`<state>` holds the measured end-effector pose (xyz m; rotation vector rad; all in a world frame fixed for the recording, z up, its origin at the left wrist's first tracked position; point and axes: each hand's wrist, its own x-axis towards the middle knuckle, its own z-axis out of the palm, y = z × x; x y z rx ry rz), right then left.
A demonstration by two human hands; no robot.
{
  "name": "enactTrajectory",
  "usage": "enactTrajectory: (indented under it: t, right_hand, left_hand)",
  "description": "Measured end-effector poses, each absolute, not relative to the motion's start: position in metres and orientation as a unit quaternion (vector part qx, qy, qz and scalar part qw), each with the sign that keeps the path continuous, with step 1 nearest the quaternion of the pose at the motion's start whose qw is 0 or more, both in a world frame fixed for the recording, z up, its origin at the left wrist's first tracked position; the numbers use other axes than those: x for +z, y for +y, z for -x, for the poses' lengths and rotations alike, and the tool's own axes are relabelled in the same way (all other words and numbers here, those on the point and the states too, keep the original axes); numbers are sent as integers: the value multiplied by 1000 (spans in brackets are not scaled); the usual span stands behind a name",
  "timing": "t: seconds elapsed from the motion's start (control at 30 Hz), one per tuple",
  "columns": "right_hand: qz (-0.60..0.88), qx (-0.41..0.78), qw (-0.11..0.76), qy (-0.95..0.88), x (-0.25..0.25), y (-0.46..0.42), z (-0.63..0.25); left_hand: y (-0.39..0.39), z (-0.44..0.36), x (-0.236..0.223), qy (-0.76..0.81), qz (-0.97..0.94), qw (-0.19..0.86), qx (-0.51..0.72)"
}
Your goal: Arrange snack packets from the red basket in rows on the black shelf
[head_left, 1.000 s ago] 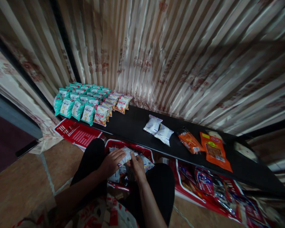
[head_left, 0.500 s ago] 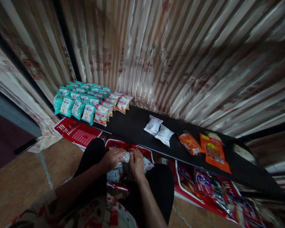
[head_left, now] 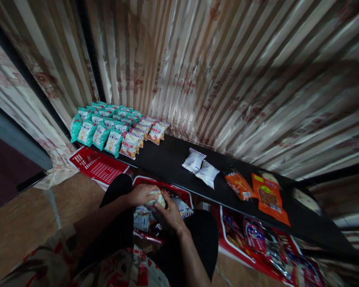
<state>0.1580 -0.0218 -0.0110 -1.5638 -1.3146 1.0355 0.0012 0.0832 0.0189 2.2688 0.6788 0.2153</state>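
Note:
Between both hands is a small snack bag (head_left: pixel 156 200), pale with a yellowish print. My left hand (head_left: pixel 143 195) grips its left side, and my right hand (head_left: pixel 170 209) holds the right side with the thumb in front. The hands are over a red basket (head_left: pixel 185 195) between my knees, where more white snack bags (head_left: pixel 142 220) lie. On the black shelf in front, two white snack bags (head_left: pixel 194 160) rest back side up. Left of them stand rows of orange-and-white snack bags (head_left: pixel 130 144) and teal snack bags (head_left: pixel 113 141).
An orange packet (head_left: pixel 238 184) and a larger orange pouch (head_left: pixel 269 197) lie to the right on the black shelf (head_left: pixel 167 159). Below the shelf are a red basket (head_left: pixel 98 165) at left and another with shiny packets (head_left: pixel 254 235) at right. A pleated curtain (head_left: pixel 191 71) hangs behind.
The bag has been turned in my hands from its white side to a yellowish printed side. My fingers have shifted around it. The view has tilted slightly.

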Motion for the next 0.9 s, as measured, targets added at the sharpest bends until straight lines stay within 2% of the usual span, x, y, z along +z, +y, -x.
enactTrajectory:
  t: [0.4,0.7,0.9]
  right_hand:
    - [658,419,442,-443,-29,-20,-150]
    - [684,396,427,-439,-28,-22,-144]
    - [666,422,467,-401,-36,-25,-140]
  left_hand:
    - [97,-4,26,311,-864,391,71]
    - [105,-2,21,295,-829,471,53]
    - [108,1,19,288,-800,524,43]
